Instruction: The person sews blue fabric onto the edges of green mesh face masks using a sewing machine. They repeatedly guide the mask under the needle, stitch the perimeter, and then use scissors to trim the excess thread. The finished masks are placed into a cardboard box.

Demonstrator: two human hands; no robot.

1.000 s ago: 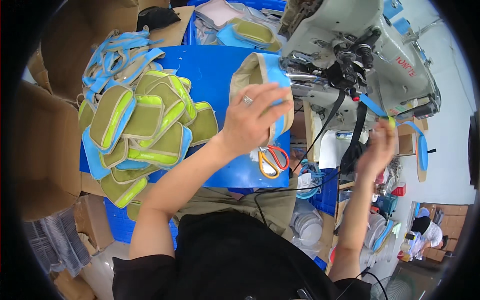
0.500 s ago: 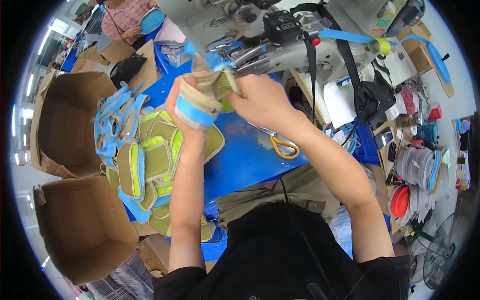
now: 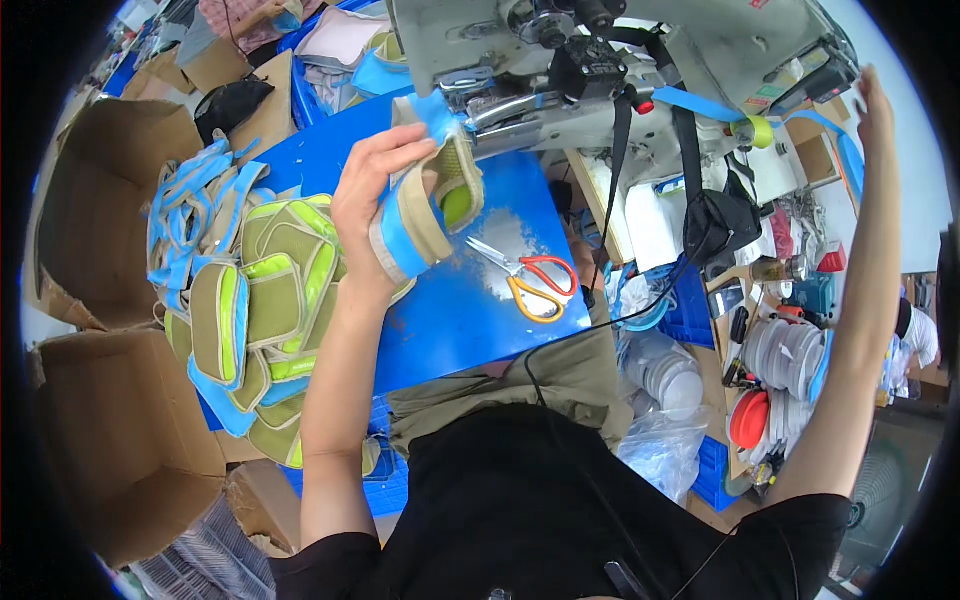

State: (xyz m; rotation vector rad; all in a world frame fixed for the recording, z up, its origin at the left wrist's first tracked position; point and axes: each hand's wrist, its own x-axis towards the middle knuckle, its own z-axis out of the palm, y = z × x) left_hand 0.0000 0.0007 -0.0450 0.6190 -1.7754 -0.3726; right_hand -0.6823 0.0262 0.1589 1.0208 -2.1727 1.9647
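My left hand [image 3: 362, 200] grips a beige fabric piece with a blue band [image 3: 402, 232], curved into a loop. Its mesh inside and a lime-green patch show. The piece hangs over the blue tabletop [image 3: 440, 335], its upper end by the working end of a sewing machine [image 3: 640, 110]. Raised at the far right, near the machine's other end, my right hand [image 3: 875, 110] holds nothing, its fingers stretched upward. Scissors with red and orange handles [image 3: 530, 283] lie on the tabletop. A pile of olive and lime-green sewn pieces [image 3: 275, 300] rests left of my left forearm.
Blue-and-beige strips [image 3: 205, 225] lie heaped behind the pile. Two open cardboard boxes [image 3: 110, 200] stand at the left. A blue tape [image 3: 700, 103] runs through a yellow-green roll [image 3: 752, 131]. White and red reels [image 3: 775, 370] are stacked at right. Another person [image 3: 245, 20] sits beyond the table.
My right hand has let go of the fabric piece and swung up to the far right. My left hand still holds the piece. The scissors now show fully as the view has shifted.
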